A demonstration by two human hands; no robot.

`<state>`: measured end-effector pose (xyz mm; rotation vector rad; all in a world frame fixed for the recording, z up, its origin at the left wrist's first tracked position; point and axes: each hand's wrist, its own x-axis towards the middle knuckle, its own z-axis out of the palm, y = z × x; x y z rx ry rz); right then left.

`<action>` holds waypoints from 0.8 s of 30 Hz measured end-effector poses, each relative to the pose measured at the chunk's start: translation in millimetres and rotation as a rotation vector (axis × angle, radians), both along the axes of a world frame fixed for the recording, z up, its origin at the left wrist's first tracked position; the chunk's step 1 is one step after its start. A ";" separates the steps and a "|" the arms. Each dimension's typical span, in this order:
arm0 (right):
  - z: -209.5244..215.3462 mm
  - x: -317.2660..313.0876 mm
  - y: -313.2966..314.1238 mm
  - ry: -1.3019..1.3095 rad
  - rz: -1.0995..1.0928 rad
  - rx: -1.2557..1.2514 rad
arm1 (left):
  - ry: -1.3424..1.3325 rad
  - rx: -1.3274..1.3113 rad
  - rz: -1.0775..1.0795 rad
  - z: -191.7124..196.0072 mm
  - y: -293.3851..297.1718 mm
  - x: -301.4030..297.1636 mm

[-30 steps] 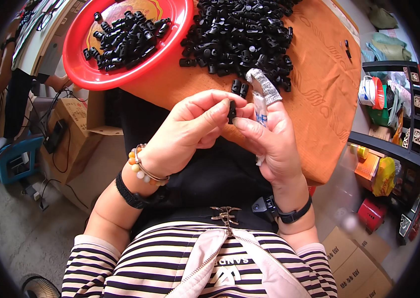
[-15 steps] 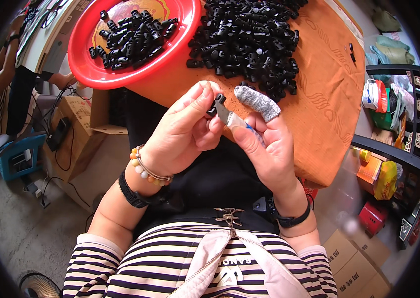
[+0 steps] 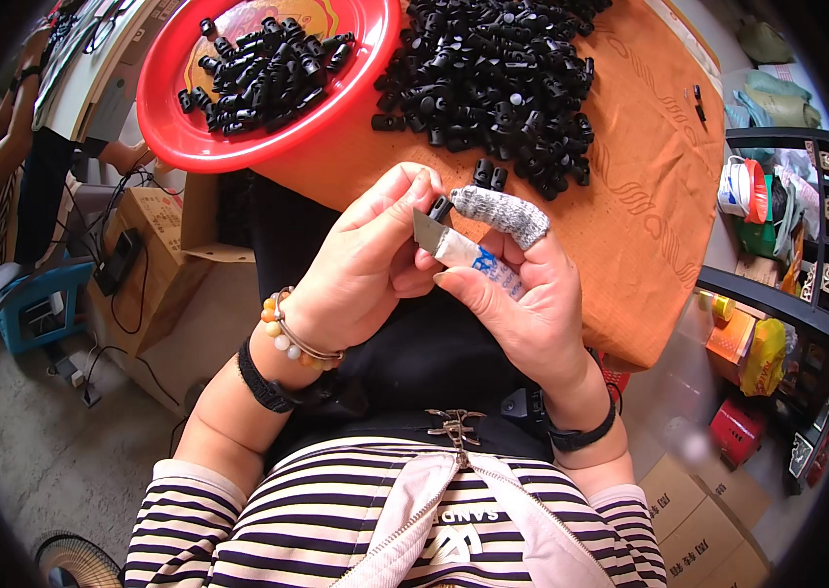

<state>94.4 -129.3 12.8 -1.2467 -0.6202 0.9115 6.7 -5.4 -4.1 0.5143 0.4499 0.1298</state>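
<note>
We read this as a small workshop for hand work: a heap of look-alike black parts lies toward the far edge of the cloth-covered table, with more in a red tray at its far left corner. Past the right edge we see a crammed rack; beyond the near right corner, cartons; off the left edge, another person and grey floor.

Centre frame, the left hand pinches a black part, right hand gripping a wrapped blade; red tray, upper left!
</note>
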 end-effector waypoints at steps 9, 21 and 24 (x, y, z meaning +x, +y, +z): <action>-0.7 3.3 -2.1 -0.044 0.043 -0.035 | 0.014 0.062 -0.006 1.9 0.1 -2.1; -0.6 3.5 -3.1 0.012 0.058 -0.034 | 0.000 0.105 -0.033 1.5 0.6 -4.9; -5.3 4.8 -3.9 -0.038 0.039 -0.019 | -0.011 0.091 -0.045 0.0 1.2 -6.1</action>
